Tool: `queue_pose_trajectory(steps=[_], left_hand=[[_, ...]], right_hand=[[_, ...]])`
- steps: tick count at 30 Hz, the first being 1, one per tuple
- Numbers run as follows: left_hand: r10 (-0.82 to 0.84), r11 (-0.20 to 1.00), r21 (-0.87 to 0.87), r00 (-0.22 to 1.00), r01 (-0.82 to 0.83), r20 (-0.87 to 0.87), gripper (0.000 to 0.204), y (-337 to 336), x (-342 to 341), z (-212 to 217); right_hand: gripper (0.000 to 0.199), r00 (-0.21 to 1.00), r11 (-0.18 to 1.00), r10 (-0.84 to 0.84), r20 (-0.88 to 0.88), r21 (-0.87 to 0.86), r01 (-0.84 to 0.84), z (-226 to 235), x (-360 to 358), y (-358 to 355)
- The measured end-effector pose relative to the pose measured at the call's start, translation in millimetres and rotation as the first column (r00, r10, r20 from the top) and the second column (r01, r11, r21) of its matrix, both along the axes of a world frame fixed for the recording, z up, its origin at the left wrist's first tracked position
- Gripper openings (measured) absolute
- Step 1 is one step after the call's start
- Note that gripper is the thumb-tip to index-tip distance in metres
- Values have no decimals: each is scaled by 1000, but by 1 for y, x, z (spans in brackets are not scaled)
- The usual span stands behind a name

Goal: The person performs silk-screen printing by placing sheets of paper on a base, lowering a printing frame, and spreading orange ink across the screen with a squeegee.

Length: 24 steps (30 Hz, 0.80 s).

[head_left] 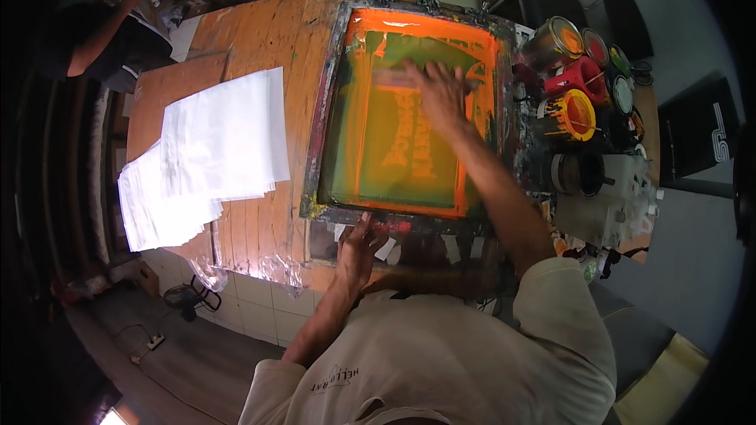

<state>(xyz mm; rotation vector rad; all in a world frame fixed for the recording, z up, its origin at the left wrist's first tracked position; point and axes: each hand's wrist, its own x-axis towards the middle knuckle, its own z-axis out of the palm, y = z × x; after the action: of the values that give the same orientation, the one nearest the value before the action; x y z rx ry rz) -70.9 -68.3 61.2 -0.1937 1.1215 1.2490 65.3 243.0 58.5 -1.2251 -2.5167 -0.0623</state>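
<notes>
A screen printing frame (322,122) with green mesh lies on the table, orange ink smeared along its inner edges and over a lettered area. My right hand (443,94) reaches over the far half of the mesh. Its fingers are closed over a blurred, pale reddish bar, seemingly a squeegee (387,79), partly hidden by the hand. At the near side, left of the middle, my left hand (358,252) grips the frame's edge, its fingertips against the rim; part of its grip is hidden.
Left of the frame, white sheets (224,134) lie stacked on the wooden table (264,39). Metal clamps (430,0) line the frame's far edge. Open ink cans (568,116) and a red container (579,81) crowd the right side. Another person (110,43) is at the far left.
</notes>
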Motion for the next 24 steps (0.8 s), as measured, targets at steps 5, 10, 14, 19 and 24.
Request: queue_pose_trajectory(steps=[5,10,14,19,24], left_hand=[[-42,993,104,998,47,-56,29,0,-4,4],[-34,973,227,997,48,-65,27,14,-6,58],[0,917,400,1000,-6,15,15,36,-14,104],[-88,671,737,996,80,-28,12,95,-41,140],[-92,950,17,334,311,-938,32,166,-86,21]], right_hand=[[62,1000,998,23,2,-51,-23,58,17,-148],[59,998,999,-28,-50,-39,26,117,20,-216],[56,999,998,-23,-42,53,25,173,16,-196],[54,979,955,78,-188,295,-20,227,14,-114],[30,996,992,69,-62,-104,-75,324,14,-77]])
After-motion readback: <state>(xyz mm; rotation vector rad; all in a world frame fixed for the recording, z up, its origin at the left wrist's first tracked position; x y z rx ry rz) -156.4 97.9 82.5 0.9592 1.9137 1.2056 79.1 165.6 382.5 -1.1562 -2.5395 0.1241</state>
